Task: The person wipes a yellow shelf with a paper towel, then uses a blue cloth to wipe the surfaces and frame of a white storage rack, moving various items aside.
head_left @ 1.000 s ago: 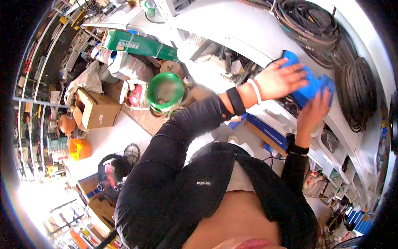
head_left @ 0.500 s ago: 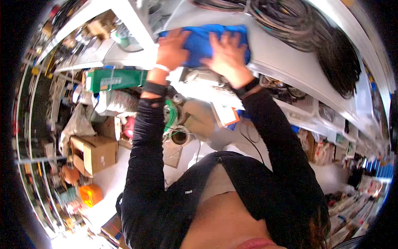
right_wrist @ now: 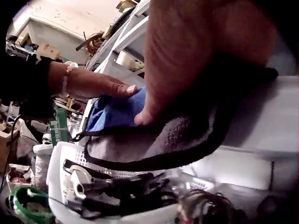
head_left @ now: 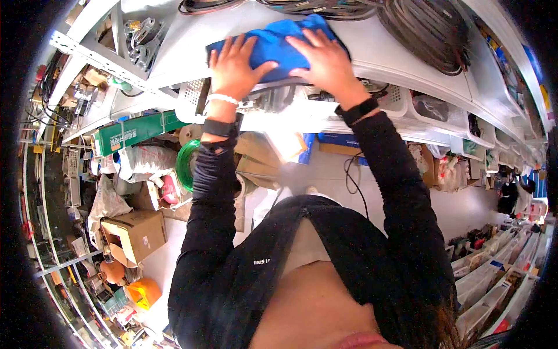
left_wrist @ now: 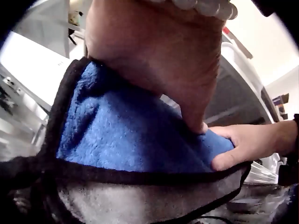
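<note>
A blue cloth (head_left: pixel 279 53) with a dark border lies rumpled on the white shelf (head_left: pixel 192 46). My left hand (head_left: pixel 233 71), with spread fingers, rests on its left part; my right hand (head_left: pixel 328 65) rests spread on its right part. In the left wrist view the cloth (left_wrist: pixel 126 130) shows a grey underside hanging past the shelf's edge, and the right hand (left_wrist: pixel 254 142) lies on its far end. The right wrist view has the left hand (right_wrist: pixel 93 83) on the blue side, the near palm (right_wrist: pixel 182 56) covering part of the cloth.
Coiled dark cables (head_left: pixel 427 35) lie at the back right of the shelf. Below the shelf edge stand white baskets (right_wrist: pixel 56 172) of metal parts. A green box (head_left: pixel 136 132), a cardboard box (head_left: pixel 136 235) and a green coil (head_left: pixel 186 164) are at the lower left.
Both hands and the cloth have moved from the cables at the right toward the left along the shelf. The hands are now spread side by side on the cloth, and the view has turned.
</note>
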A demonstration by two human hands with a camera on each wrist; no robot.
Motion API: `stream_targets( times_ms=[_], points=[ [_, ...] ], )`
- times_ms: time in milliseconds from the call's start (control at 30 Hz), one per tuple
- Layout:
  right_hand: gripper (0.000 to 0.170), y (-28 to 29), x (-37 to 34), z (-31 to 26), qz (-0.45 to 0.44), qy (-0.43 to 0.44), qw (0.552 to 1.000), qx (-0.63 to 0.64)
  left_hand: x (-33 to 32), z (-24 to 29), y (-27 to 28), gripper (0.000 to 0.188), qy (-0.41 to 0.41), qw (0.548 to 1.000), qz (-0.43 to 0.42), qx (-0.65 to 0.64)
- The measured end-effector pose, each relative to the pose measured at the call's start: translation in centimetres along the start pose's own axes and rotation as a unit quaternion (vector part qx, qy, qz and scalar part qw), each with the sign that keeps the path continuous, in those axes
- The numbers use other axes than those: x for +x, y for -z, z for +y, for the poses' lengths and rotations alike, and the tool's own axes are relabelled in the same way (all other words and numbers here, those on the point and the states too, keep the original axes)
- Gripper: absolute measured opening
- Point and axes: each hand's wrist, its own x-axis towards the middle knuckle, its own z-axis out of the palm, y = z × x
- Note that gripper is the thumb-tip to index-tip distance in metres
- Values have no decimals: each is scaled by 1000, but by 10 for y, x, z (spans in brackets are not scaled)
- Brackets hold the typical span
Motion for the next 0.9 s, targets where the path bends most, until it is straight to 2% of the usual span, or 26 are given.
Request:
stream_targets(
  times_ms=[67,200,267,400,467,533,600,633,667,700,733,800,867,900],
  points=[
    [78,19,-19,31,-18,-28,999,-2,8,40,-8,86,-19,1000,19,-16],
    [84,56,-61,92,-55,-98,992,-51,26,125,-10,93,-54,997,-41,-28],
    [77,73,-84,111,-33,-123,991,-44,35,162,-25,92,-103,993,-40,-41],
    [62,87,-136,133,-5,-161,985,-67,37,220,-33,72,-209,965,-56,-151],
    [53,100,-153,135,15,-162,986,-42,33,223,-44,52,-249,933,9,-260],
    [45,125,-158,135,3,-178,983,51,35,224,-18,40,-199,898,-77,-385],
    [39,154,-152,127,12,-207,971,118,41,223,43,37,-176,844,-299,-408],
    [38,167,-147,114,24,-232,962,143,34,222,53,41,-271,881,-111,-372],
    [36,176,-144,103,36,-257,951,167,27,226,87,31,-261,879,-9,-398],
    [36,181,-143,95,48,-252,954,155,23,224,123,29,-276,843,41,-459],
    [37,186,-144,88,59,-250,956,144,18,215,165,26,-331,792,68,-509],
    [39,179,-154,84,55,-230,958,161,-12,194,241,25,-352,765,110,-527],
    [42,177,-157,74,13,-249,956,158,-37,188,274,23,-337,744,187,-546],
    [42,174,-159,68,20,-237,960,151,-48,190,283,22,-312,743,225,-548]
  ],
)
